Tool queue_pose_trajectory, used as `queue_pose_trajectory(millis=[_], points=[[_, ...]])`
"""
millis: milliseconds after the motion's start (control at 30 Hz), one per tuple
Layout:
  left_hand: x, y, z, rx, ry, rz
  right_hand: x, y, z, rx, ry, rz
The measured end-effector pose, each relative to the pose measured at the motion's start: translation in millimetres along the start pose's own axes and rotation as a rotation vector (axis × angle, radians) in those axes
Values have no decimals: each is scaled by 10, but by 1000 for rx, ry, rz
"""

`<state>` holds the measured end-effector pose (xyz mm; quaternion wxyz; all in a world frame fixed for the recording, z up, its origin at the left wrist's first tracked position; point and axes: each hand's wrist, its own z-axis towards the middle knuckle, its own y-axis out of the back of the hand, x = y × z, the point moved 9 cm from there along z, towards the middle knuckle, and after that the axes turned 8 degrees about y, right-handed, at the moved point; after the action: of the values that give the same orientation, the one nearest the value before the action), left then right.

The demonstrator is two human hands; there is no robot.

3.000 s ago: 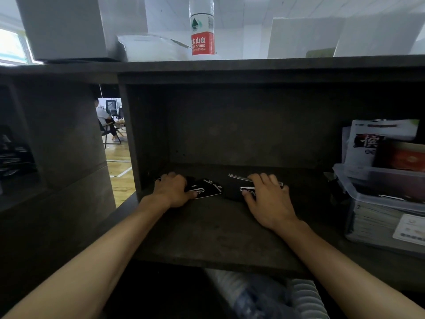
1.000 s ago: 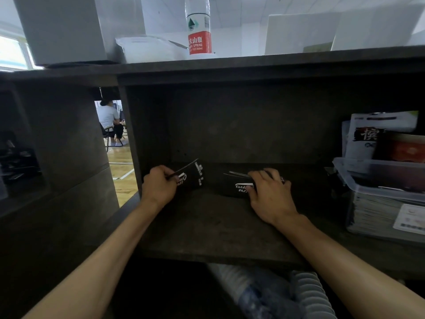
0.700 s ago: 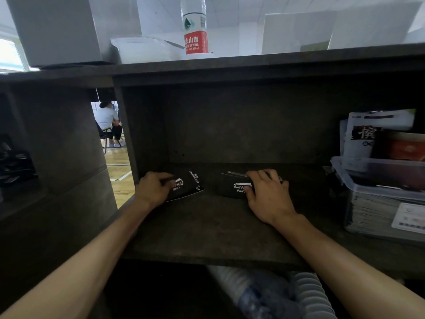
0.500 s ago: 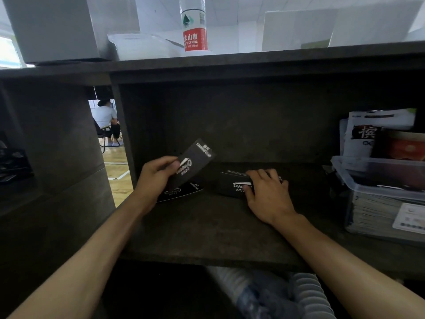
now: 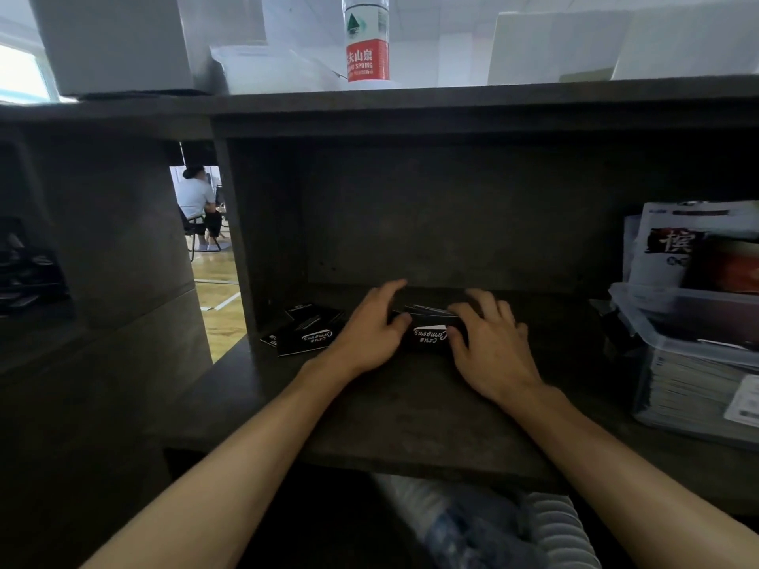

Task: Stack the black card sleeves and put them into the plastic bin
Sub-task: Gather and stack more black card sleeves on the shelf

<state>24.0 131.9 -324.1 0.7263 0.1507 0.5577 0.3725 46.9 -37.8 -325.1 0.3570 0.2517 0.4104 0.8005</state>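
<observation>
While my left hand [image 5: 369,334] and right hand [image 5: 488,342] pinch the stack [image 5: 429,336] between them, I judge these sleeves thin and slippery; squeeze both ends.

The shelf recess [image 5: 431,223] is dim and murky, its back wall nearly swallowed by shadow, while daylight from a window [image 5: 20,71] at the far left and the bright white room above the shelf top wash out that upper strip almost to glare. The wide lens bows the straight shelf edges toward the corners, and the plastic bin [image 5: 698,355] at the right edge looks soft and smeared. Both forearms catch enough light to read clearly, but the white print on the black sleeves [image 5: 306,332] is slightly blurred, and the bottle [image 5: 366,39] on top is hazy against the bright background.
</observation>
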Motion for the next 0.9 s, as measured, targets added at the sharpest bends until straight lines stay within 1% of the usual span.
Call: queue_pose_trajectory(millis=[33,67,100,133,167,200,233,267,333,400,467,533,600,633,700,767,833,900], points=[[83,185,-26,-115,27,89,8,-4,-4,2,7,-3],[175,373,-58,-223,68,229,20,-5,-1,3,19,-9],[296,525,-103,-291,133,401,36,-11,-2,6,29,-19],[438,628,-140,-305,222,567,47,-13,-2,8,35,-33],[583,697,-178,-284,314,690,53,-14,-1,13,40,-44],[712,744,-225,-253,393,741,58,-22,-4,24,41,-47],[806,776,-263,-231,449,734,60,-32,2,34,40,-42],[867,784,-280,-219,477,699,58,-40,17,49,38,-32],[881,787,-285,-239,476,624,50,-40,95,78,23,0],[829,879,-297,-353,433,465,65,-11,224,69,3,36],[763,984,-300,-454,316,189,114,-17,342,57,-16,52],[677,1011,-293,-442,171,-14,156,-101,409,80,-34,65],[555,977,-292,-372,51,-119,144,-196,428,74,-48,110],[496,928,-296,-339,8,-103,130,-223,429,61,-50,144],[397,754,-286,-298,-55,29,120,-252,433,40,-32,183],[268,584,-259,-300,-118,143,122,-267,420,35,-23,180],[93,459,-176,-290,-169,206,131,-250,399,17,-26,162],[-12,294,-43,-191,-168,208,165,-239,375,18,-6,134]])
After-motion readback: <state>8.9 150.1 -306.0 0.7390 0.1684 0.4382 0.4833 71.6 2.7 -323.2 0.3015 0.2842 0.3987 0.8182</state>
